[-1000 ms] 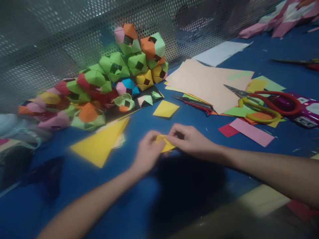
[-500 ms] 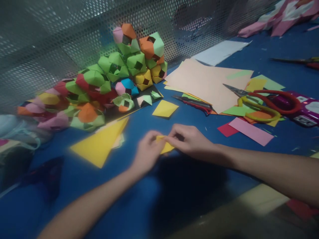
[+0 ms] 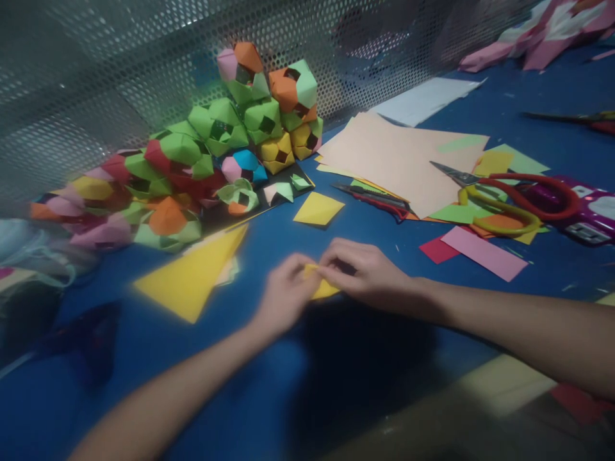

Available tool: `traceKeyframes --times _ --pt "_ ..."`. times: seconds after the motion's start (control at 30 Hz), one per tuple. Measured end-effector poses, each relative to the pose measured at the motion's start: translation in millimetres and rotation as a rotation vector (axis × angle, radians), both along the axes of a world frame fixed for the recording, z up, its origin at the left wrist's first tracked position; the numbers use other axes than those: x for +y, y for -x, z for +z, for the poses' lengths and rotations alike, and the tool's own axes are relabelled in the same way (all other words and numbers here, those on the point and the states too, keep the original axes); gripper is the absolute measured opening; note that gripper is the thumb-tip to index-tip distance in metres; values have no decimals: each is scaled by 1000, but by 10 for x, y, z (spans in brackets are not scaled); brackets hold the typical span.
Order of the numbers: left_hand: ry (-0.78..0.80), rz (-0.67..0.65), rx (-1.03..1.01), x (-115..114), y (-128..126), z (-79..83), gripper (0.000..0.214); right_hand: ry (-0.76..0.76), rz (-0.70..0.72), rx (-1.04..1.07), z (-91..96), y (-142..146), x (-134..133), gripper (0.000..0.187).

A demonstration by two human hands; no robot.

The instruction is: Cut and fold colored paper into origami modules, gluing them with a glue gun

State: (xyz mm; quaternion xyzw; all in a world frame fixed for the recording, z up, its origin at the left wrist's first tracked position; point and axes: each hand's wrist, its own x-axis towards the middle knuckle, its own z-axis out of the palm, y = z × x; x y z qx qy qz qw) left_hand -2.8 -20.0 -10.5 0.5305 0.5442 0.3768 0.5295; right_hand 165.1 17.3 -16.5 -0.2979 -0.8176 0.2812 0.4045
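Observation:
Between my hands is a small piece of yellow paper [image 3: 325, 290], held low over the blue table. My left hand [image 3: 289, 288] has its fingers closed on the paper's left side. The thumb and fingers of my right hand [image 3: 361, 266] pinch its upper right part, close against the left fingertips. Much of the paper is covered by the fingers, so its folds are hard to make out. Just beyond my hands lies a folded yellow paper piece [image 3: 319, 210]. To the left rests a larger sheet of yellow paper [image 3: 192, 282] with a pointed corner.
Folded paper balls [image 3: 221, 131] in several colours are piled against a perforated metal panel [image 3: 158, 57]. At the right lie peach sheets [image 3: 398, 153], red-and-yellow scissors [image 3: 521, 186], a dark-bladed cutting tool [image 3: 377, 202] and pink paper strips [image 3: 485, 253]. A dark blue object [image 3: 86, 342] is at left.
The yellow paper has shifted very slightly between my fingers. Both hands keep nearly the same place and hold; the other things lie as before.

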Motion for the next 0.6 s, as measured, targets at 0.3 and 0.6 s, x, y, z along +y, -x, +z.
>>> traceKeyframes --times 0.3,0.6 --pt "-27 -51 75 -11 -16 5 7 -145 -46 -27 -61 17 -2 11" --pt "-83 138 -84 35 -17 -38 15 75 -103 -38 26 -3 19 11"
